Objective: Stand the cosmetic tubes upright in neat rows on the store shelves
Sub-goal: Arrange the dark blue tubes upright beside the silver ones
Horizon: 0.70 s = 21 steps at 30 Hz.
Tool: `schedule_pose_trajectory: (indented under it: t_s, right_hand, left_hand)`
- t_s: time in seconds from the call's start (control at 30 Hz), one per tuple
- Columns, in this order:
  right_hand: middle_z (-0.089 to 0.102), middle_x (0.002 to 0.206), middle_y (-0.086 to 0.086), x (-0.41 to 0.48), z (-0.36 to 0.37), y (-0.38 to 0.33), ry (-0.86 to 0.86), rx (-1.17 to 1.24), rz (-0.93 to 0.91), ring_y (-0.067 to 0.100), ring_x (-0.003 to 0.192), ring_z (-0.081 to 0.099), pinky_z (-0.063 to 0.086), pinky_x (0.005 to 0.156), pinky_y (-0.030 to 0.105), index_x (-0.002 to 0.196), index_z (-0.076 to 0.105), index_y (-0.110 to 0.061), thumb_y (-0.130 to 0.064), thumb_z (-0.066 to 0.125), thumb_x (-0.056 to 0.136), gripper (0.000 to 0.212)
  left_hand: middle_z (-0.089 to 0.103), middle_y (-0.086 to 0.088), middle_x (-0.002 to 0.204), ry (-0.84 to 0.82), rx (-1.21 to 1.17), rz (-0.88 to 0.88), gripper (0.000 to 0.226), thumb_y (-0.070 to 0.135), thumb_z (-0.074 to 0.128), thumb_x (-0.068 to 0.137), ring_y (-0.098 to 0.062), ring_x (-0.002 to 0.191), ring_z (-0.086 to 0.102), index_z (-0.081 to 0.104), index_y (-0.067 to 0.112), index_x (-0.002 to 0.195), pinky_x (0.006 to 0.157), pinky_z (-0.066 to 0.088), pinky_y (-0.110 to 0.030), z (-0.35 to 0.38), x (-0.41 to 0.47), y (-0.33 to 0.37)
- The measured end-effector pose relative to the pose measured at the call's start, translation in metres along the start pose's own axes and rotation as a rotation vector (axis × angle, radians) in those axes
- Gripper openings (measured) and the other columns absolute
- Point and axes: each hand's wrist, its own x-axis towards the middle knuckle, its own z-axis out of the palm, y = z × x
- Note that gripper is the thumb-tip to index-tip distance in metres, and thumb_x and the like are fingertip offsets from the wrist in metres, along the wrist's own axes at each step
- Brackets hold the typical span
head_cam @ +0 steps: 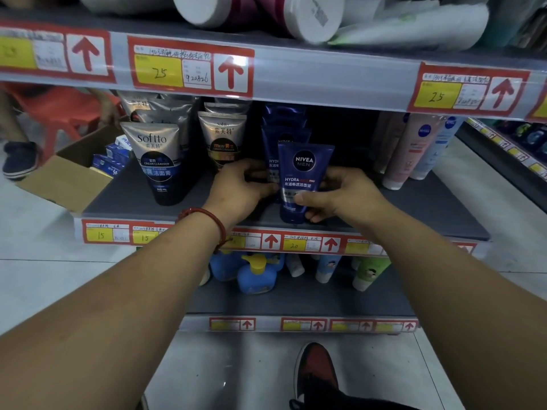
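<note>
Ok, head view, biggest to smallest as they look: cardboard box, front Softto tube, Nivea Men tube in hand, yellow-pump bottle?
1. cardboard box
2. Softto tube and Nivea Men tube, about alike
3. yellow-pump bottle

light: dim, bluish | glare: sheen on top price strip [325, 75] | shadow: deep at back of middle shelf [414, 208] | edges: bowed, blurred

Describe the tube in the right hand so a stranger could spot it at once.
Look at the middle shelf, between the silver Softto tubes on the left and the pale tubes on the right. A row of dark blue tubes stands there; it is the frontmost tube, gripped by the right hand. Only it shows the full round NIVEA MEN logo.
</note>
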Motion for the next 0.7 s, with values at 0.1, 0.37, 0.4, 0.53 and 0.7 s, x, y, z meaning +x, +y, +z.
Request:
schedule_pose_trajectory:
  t_s: [0.1,0.37,0.4,0.53,0.7]
  right_hand:
    - [0.072,0.097,0.015,0.002,0.007,-0.001,0.023,0.008,-0.01,0.025,0.068,0.07,0.062,0.071,0.044,0.112,0.067,-0.006,-0.008,0.081,0.078,0.037]
    - [0.072,0.088,0.016,0.007,0.021,0.002,0.079,0.003,-0.009,0.029,0.067,0.07,0.062,0.072,0.048,0.108,0.062,-0.001,-0.01,0.081,0.078,0.037]
    - [0.072,0.088,0.016,0.007,0.022,0.002,0.08,0.004,-0.011,0.029,0.067,0.07,0.062,0.072,0.048,0.107,0.062,-0.002,-0.01,0.081,0.078,0.036]
    - [0.073,0.089,0.015,0.008,0.023,0.004,0.072,0.009,-0.023,0.029,0.068,0.07,0.062,0.072,0.048,0.102,0.064,-0.006,-0.01,0.081,0.079,0.03]
    - [0.072,0.091,0.016,0.008,0.026,0.002,0.077,0.009,-0.012,0.029,0.068,0.071,0.062,0.072,0.046,0.105,0.064,-0.005,-0.011,0.081,0.079,0.032]
  left_hand:
    - [0.077,0.005,0.102,-0.045,-0.032,-0.033,0.038,0.008,0.076,0.071,-0.016,0.099,0.073,0.07,0.03,0.102,0.093,0.059,-0.044,-0.007,0.0,-0.004]
    - [0.073,-0.011,0.11,-0.241,-0.039,-0.138,0.067,0.014,0.079,0.057,-0.027,0.101,0.072,0.062,0.01,0.121,0.089,0.06,-0.046,-0.022,-0.01,0.004]
    - [0.073,-0.011,0.111,-0.269,-0.024,-0.142,0.069,0.014,0.084,0.058,-0.026,0.101,0.072,0.061,0.011,0.123,0.089,0.06,-0.045,-0.023,-0.012,0.006]
    - [0.076,-0.009,0.101,-0.272,0.033,-0.09,0.06,0.018,0.093,0.065,-0.024,0.093,0.075,0.063,0.011,0.116,0.087,0.061,-0.043,-0.025,-0.015,0.006]
    - [0.076,-0.009,0.096,-0.239,0.06,-0.048,0.041,0.016,0.09,0.071,-0.025,0.092,0.074,0.069,0.011,0.106,0.088,0.061,-0.044,-0.024,-0.017,0.006]
